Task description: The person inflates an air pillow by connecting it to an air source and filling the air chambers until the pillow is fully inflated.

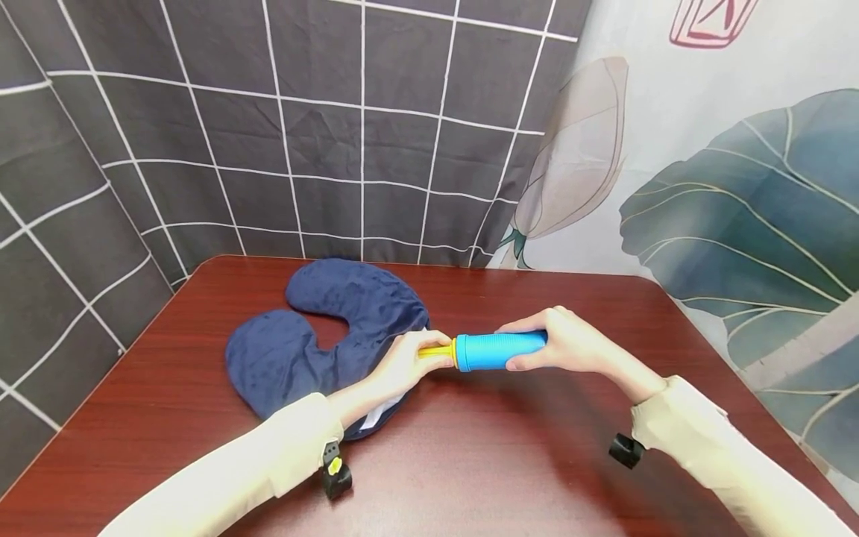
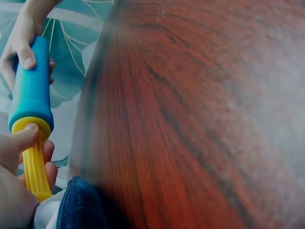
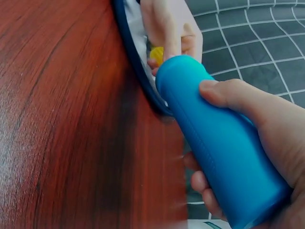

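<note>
A hand pump [image 1: 499,351] with a blue tube and a yellow ridged rod is held level above the table. My right hand [image 1: 570,343] grips the far right end of the blue tube, thumb on one side and fingers on the other, as the right wrist view shows. My left hand [image 1: 406,362] pinches the yellow rod [image 2: 35,167] close to the tube, with the thumb near the yellow collar. Beneath and beside the left hand lies a navy U-shaped neck pillow [image 1: 362,298]. Its zipper edge and some white material show in the left wrist view.
The reddish-brown wooden table [image 1: 483,455] spreads under both arms. A dark cloth with white grid lines [image 1: 322,142] hangs behind it, and a leaf-patterned curtain [image 1: 738,194] hangs at the right. Small black wrist cameras hang below both sleeves.
</note>
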